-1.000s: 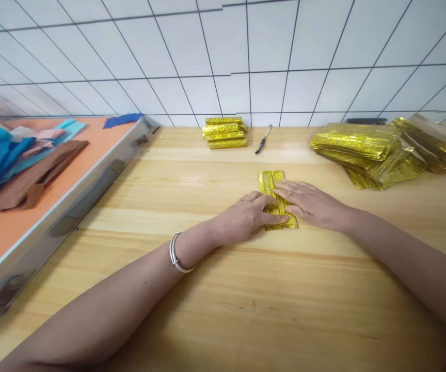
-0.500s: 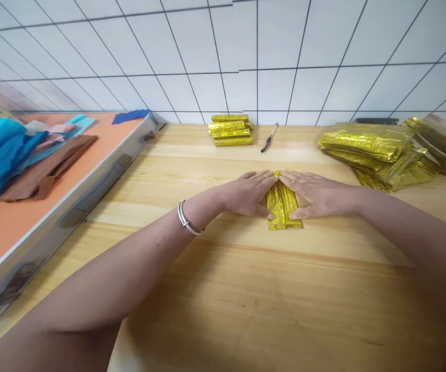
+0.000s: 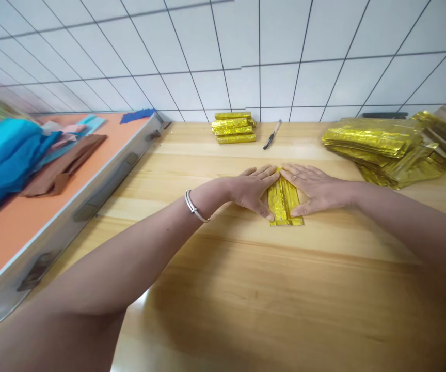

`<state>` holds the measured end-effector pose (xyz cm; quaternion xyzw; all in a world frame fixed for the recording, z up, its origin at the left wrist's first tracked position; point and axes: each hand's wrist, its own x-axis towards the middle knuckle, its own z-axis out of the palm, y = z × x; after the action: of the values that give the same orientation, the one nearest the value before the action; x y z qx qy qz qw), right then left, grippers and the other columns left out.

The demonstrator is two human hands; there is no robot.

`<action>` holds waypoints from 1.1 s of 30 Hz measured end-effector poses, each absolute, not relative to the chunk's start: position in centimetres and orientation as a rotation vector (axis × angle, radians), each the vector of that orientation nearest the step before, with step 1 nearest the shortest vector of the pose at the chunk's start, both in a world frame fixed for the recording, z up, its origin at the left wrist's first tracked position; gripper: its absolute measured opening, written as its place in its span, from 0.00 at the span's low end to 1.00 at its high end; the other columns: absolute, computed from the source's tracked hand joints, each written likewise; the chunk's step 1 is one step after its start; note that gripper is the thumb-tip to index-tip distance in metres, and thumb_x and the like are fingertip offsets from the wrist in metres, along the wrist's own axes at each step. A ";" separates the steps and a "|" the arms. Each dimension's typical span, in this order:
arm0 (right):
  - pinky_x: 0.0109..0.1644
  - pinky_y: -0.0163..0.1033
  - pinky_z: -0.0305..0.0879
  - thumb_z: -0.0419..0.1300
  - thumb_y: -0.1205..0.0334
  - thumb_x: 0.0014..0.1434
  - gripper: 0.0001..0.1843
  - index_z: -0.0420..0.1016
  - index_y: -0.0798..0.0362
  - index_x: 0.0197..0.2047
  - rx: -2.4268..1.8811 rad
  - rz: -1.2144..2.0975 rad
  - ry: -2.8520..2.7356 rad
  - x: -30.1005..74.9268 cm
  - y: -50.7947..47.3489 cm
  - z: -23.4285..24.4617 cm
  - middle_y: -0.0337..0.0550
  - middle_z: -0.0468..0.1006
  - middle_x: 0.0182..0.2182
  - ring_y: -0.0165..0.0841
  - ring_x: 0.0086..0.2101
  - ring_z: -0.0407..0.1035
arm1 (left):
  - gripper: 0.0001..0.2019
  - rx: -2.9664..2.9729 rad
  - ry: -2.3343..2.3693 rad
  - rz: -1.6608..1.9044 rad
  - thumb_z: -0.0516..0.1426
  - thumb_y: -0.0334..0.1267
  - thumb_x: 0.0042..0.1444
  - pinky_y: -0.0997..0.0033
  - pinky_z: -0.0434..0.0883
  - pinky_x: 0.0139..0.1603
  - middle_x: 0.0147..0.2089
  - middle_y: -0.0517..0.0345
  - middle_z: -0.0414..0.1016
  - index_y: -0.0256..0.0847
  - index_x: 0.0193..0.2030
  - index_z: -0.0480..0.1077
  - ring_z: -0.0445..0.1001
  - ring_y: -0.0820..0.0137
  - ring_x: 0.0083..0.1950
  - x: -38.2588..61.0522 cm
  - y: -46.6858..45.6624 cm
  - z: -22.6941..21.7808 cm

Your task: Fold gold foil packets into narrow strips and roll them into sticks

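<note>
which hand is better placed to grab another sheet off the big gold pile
Right, probably. The right hand rests on the right side of the folded gold strip, nearest the gold pile off to the right. The left hand presses the strip's left side and would have to cross over.

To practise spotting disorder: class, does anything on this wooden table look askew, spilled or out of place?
Only mildly: the pile of gold sheets at the right is slumped and fanned, unlike the neat folded stack at the back. The folded strip between the left hand and right hand lies flat.
</note>
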<state>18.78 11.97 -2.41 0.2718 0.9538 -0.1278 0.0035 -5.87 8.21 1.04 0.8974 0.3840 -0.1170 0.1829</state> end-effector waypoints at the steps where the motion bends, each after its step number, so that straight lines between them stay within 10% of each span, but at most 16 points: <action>1: 0.65 0.62 0.41 0.58 0.33 0.47 0.59 0.33 0.51 0.70 0.853 -0.402 2.993 18.7 11.9 -2.3 0.51 0.38 0.69 0.53 0.65 0.35 | 0.58 2.528 1.084 -0.340 0.56 0.64 0.43 0.53 0.35 0.69 0.72 0.42 0.24 0.33 0.70 0.28 0.26 0.56 0.72 -5.8 8.2 1.1; 25: 0.66 0.59 0.37 0.57 0.31 0.46 0.62 0.31 0.57 0.70 0.870 -0.434 2.883 18.9 10.5 -0.8 0.55 0.33 0.69 0.53 0.65 0.31 | 0.57 2.592 1.113 -0.189 0.61 0.60 0.42 0.48 0.31 0.68 0.72 0.44 0.24 0.40 0.70 0.31 0.23 0.53 0.72 -6.4 7.6 1.0; 33: 0.65 0.60 0.39 0.57 0.32 0.46 0.60 0.34 0.56 0.70 0.832 -0.405 2.937 19.1 10.9 -1.3 0.55 0.36 0.69 0.54 0.65 0.34 | 0.32 2.739 0.819 -0.055 0.56 0.41 0.58 0.60 0.44 0.70 0.72 0.51 0.40 0.39 0.68 0.50 0.35 0.62 0.72 -6.0 4.5 2.0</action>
<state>19.13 10.92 -1.35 0.2702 0.9533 -0.1315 0.0309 -6.04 4.54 1.98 0.9484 0.2836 -0.0190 0.1405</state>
